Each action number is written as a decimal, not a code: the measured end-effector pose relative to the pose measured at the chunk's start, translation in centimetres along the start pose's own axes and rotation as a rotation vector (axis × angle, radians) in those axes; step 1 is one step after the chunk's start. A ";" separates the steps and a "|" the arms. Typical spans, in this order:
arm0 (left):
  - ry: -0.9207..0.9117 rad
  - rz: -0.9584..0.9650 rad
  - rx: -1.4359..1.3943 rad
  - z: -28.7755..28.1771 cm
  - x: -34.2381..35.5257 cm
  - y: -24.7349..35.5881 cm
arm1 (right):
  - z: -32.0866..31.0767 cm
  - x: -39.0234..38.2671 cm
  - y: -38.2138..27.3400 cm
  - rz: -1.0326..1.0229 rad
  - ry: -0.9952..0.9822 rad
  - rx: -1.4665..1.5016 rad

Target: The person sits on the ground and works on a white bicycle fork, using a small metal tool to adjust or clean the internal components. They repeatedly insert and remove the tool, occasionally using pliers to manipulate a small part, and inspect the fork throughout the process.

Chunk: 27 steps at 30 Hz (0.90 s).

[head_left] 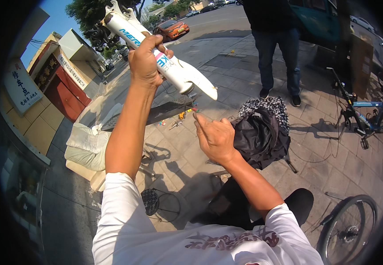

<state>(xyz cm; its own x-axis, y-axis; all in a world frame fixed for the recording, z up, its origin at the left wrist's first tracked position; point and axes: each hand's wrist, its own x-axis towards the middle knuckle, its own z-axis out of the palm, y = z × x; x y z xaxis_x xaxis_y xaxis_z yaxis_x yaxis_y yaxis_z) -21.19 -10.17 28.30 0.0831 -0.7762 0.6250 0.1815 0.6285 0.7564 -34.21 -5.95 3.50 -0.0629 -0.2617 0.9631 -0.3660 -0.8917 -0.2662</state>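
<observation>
So I'm standing here watching someone in a white T-shirt (pixel 174 240) with a white bike fork (pixel 180 75) up in the air, out in front of them over the paving (pixel 227 79). The left hand (pixel 149 62) has the only grip on it that I can see, fingers wrapped round one leg near the middle. The right hand (pixel 216 137) is lower and apart from the fork, mostly curled with the index finger sticking out. Can't tell if anything tiny is pinched in there.

What would bug me: it's tilted, and it's all on one hand. If that tube's oily or the palm's sweaty, it could slide down through the fingers, or twist, since both ends stick out well past the fist. A drop could chip the paint or scatter those small colourful bits (pixel 182 115) on the ground below. The black bundle (pixel 262 137) beside the right hand could catch a knock too if the thing swings over.

There's also a bystander (pixel 275 57) standing just past the bundle, so a careless wide swing that way wouldn't be great. Second hand on the fork would calm me down.
</observation>
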 end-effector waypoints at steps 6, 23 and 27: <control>-0.013 0.057 -0.001 0.3 -0.5 -0.7 | -0.3 -0.8 0.4 0.071 -0.025 0.068; 0.098 -0.002 -0.022 -0.9 -1.5 -1.3 | -2.2 -2.8 2.0 0.019 -0.096 0.143; 0.075 -0.063 -0.042 -0.3 -2.5 -2.2 | -2.9 -1.9 2.6 0.029 -0.117 0.104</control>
<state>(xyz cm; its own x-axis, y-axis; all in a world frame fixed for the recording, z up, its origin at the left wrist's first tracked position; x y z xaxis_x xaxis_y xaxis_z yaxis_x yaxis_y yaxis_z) -21.48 -9.65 25.01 0.1431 -0.8165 0.5593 0.2298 0.5771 0.7837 -37.72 -6.72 1.07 0.0385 -0.3240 0.9453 -0.2671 -0.9149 -0.3027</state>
